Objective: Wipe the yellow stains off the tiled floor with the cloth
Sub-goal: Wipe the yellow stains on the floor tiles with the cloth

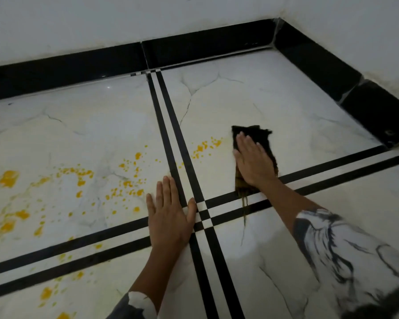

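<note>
A dark cloth (266,140) lies flat on the white marble tile to the right of the black double stripe. My right hand (253,160) presses down on it with the palm, fingers pointing away and slightly spread. Yellow stains (205,147) dot the tile just left of the cloth. Many more yellow stains (124,184) spread over the left tile, with large blobs (8,178) at the far left. My left hand (168,215) rests flat and empty on the floor, next to the crossing of the black stripes.
Black double stripes (175,143) cross the floor and meet near my left hand. A black skirting (205,46) runs along the white wall at the back and turns down the right side (327,72). A frayed cloth thread (244,208) trails toward me.
</note>
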Motion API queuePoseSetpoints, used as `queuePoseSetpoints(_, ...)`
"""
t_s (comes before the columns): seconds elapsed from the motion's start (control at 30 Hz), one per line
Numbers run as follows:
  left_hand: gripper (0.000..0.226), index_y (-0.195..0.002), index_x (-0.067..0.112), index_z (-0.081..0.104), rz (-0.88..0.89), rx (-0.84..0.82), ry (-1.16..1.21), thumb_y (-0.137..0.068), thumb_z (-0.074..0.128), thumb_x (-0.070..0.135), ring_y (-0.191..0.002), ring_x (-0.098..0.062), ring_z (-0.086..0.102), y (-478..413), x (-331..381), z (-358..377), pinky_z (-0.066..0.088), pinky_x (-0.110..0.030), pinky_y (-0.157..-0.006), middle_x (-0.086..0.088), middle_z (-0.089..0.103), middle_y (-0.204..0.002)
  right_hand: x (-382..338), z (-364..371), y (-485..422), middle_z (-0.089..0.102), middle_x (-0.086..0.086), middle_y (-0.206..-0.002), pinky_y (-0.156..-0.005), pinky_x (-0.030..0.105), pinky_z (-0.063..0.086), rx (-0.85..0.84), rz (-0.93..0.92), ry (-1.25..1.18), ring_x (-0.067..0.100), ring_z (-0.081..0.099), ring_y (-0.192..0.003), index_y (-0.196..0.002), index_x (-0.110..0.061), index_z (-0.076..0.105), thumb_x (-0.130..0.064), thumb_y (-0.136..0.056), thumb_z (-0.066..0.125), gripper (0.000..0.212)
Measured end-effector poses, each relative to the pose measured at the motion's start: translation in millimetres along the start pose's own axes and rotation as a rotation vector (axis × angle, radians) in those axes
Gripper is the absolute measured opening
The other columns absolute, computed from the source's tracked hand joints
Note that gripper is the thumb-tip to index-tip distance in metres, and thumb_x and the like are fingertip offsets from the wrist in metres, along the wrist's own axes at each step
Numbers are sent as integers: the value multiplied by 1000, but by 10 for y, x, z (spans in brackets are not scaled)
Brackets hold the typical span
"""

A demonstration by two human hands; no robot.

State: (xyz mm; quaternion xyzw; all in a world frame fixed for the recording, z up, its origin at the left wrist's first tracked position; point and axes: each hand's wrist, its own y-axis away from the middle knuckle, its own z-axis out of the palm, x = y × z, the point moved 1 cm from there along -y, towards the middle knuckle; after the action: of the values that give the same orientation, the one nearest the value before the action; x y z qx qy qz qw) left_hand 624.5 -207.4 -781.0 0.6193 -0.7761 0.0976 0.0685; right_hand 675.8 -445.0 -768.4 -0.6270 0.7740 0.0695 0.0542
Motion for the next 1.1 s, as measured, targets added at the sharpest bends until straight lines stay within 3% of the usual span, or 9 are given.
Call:
queuePoseSetpoints(0.07,77,-146,11,-2,5,11,4,-86,0,58,-146,-20,0,-5,-7,17,-6,-41,-116,-7,4,-158,-45,27,-200,-4,1,-159,-118,33,-2,8,184,-28,13,-2,-146,-149,-12,-1,-38,-101,11,56)
queuePoseSetpoints(0.13,76,-146,11,-2,9,14,4,-86,1,58,-145,-19,-1,4,-2,20,-6,-41,-115,-7,4,-158,-119,43,-333,-4,1,-159,-119,33,-3,-3,203,-25,14,-3,-146,-149,-12,-1,-39,-101,11,57)
queuePoseSetpoints(0.37,77,-147,14,-8,14,-4,29,-84,-4,58,-143,-16,-11,9,10,-11,-11,-39,-115,-5,-4,-158,-450,54,-250,-5,-7,-158,-117,27,-3,-139,-575,67,7,-3,-145,-149,-18,-2,-35,-101,11,52)
queuePoseSetpoints(0.53,75,-148,10,6,13,30,10,-89,8,56,-145,-20,2,-23,-6,45,-3,-42,-115,-8,8,-157,-358,36,-565,-1,-2,-159,-118,32,1,-37,-135,59,12,0,-146,-150,-16,1,-35,-102,13,53)
queuePoseSetpoints(0.6,74,-148,10,8,11,23,-5,-90,10,55,-144,-20,4,-19,-30,67,1,-43,-115,-9,12,-157,-637,106,-414,-1,-1,-159,-118,33,1,-62,-209,45,14,0,-147,-149,-15,1,-37,-101,11,54)
queuePoseSetpoints(0.7,73,-147,9,12,5,47,-9,-91,15,55,-142,-20,8,-27,-20,57,6,-45,-115,-10,19,-155,-792,187,-14,-2,-6,-158,-116,28,-3,-98,-507,33,9,-1,-146,-149,-20,-1,-47,-91,-5,64)
queuePoseSetpoints(0.9,80,-149,13,1,-10,-9,26,-83,2,60,-143,-14,-7,-19,-13,23,-9,-38,-115,-4,2,-158,-759,245,313,-1,-6,-158,-116,30,-2,-17,-184,-43,10,0,-146,-148,-21,-1,-51,-82,-18,74)
queuePoseSetpoints(1.03,74,-149,10,11,-54,2,57,-85,-1,46,-146,-18,10,16,15,-16,-1,-39,-117,-5,13,-158,-840,263,823,27,-2,-152,-113,35,18,-36,-355,16,14,31,-140,-145,-17,23,-45,-94,-14,69)
queuePoseSetpoints(1.1,73,-149,10,11,-46,-4,56,-84,-4,41,-146,-17,9,19,3,-23,-1,-39,-117,-4,12,-158,-771,203,676,18,-4,-156,-116,34,12,-44,-392,22,12,19,-144,-146,-20,10,-49,-88,-22,73)
